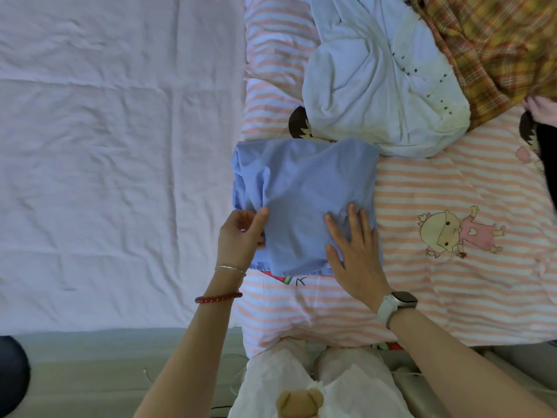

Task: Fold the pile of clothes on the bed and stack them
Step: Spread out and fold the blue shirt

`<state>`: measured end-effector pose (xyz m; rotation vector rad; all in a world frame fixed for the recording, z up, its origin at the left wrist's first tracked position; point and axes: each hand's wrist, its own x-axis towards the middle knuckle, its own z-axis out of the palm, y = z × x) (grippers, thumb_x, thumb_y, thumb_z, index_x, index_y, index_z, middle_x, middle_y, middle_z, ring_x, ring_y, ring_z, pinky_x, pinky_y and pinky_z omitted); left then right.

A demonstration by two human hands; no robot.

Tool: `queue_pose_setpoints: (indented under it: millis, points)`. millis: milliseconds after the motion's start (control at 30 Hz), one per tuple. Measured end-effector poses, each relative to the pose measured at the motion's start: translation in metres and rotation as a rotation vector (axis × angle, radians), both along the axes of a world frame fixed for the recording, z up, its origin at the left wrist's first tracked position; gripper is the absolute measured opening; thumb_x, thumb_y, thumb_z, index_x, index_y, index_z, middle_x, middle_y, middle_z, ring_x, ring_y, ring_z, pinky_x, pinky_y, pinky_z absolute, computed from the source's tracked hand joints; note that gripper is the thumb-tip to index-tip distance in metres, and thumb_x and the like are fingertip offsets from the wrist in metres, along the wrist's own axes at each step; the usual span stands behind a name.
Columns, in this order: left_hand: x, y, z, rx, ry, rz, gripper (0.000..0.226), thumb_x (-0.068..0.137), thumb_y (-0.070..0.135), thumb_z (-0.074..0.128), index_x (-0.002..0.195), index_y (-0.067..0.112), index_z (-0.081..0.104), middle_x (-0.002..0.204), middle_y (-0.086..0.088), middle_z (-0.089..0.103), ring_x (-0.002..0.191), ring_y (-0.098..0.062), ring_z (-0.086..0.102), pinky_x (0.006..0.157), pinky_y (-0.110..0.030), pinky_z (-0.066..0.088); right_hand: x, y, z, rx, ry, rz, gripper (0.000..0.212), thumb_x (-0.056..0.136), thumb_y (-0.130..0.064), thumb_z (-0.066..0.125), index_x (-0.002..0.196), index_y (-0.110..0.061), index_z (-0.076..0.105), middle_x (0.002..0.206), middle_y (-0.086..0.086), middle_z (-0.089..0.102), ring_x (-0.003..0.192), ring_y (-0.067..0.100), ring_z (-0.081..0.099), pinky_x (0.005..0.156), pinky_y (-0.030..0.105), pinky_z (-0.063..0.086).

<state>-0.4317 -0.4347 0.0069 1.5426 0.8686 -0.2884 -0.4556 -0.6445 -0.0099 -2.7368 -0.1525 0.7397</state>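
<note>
— One blue garment (pixel 304 200) is in hand, folded to a rough rectangle on the striped quilt (pixel 452 188), at the near edge of the bed. How would it handle?

— Light and limp, I'd judge; thin woven cotton that creases and slides. Best taken at the edges or corners, never the middle.

— And the hands?

— The left hand (pixel 241 236) pinches the left edge, thumb on top, fingers curled under. The right hand (pixel 352 251) lies flat and spread on the cloth, pressing, gripping nothing.

— Further out?

— A crumpled white garment (pixel 376 86) touches the far corner; beyond it a plaid cloth (pixel 494 49), coarser-looking. Left lies a wrinkled pale sheet (pixel 114 146).
</note>
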Motion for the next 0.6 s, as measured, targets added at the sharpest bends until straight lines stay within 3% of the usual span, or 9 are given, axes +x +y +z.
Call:
queue_pose_setpoints:
  millis: [133, 267, 367, 533, 600]
  points:
    - [0.0, -0.008, -0.004, 0.108, 0.089, -0.022, 0.029, 0.078, 0.031, 0.072, 0.064, 0.012, 0.055, 0.061, -0.003, 0.06, 0.061, -0.021, 0.061, 0.074, -0.037, 0.055, -0.002, 0.004, 0.005, 0.021, -0.013, -0.037, 0.059, 0.087, -0.048, 0.012, 0.144, -0.033, 0.008, 0.156, 0.006, -0.004, 0.144, 0.032, -0.003, 0.113, 0.053, 0.005]
    - [0.006, -0.007, -0.007, 0.054, 0.102, -0.035, 0.03, 0.079, 0.021, 0.073, 0.059, 0.011, 0.053, 0.057, -0.002, 0.056, 0.05, -0.007, 0.054, 0.066, -0.03, 0.052, -0.001, 0.003, 0.006, 0.03, -0.012, -0.043, 0.064, 0.086, -0.047, 0.013, 0.146, -0.025, 0.02, 0.155, 0.007, -0.003, 0.144, 0.033, 0.0, 0.113, 0.053, 0.005]
    - [0.005, -0.002, -0.006, -0.208, 0.141, 0.145, 0.025, 0.083, 0.012, 0.067, 0.062, 0.011, 0.054, 0.052, 0.001, 0.053, 0.052, -0.01, 0.05, 0.055, -0.018, 0.051, -0.001, 0.002, 0.004, 0.016, -0.016, -0.026, 0.057, 0.091, -0.042, 0.023, 0.146, -0.025, 0.023, 0.151, 0.002, -0.008, 0.144, 0.032, 0.0, 0.113, 0.054, 0.007]
    - [0.003, 0.006, -0.001, -0.66, 0.196, 0.24, 0.018, 0.091, 0.017, 0.054, 0.074, 0.015, 0.058, 0.068, 0.001, 0.062, 0.06, -0.011, 0.061, 0.054, -0.017, 0.051, -0.002, 0.001, 0.002, 0.013, -0.019, -0.016, 0.057, 0.09, -0.036, 0.031, 0.145, -0.024, 0.026, 0.152, 0.003, -0.006, 0.144, 0.032, 0.002, 0.113, 0.055, 0.009]
    - [0.004, 0.003, 0.001, -0.732, 0.232, 0.288, 0.016, 0.091, 0.017, 0.052, 0.079, 0.015, 0.062, 0.069, 0.002, 0.066, 0.06, -0.012, 0.063, 0.054, -0.018, 0.051, -0.002, 0.002, 0.002, 0.008, -0.02, -0.022, 0.057, 0.09, -0.036, 0.031, 0.145, -0.023, 0.027, 0.152, 0.003, -0.006, 0.144, 0.031, 0.001, 0.113, 0.055, 0.009]
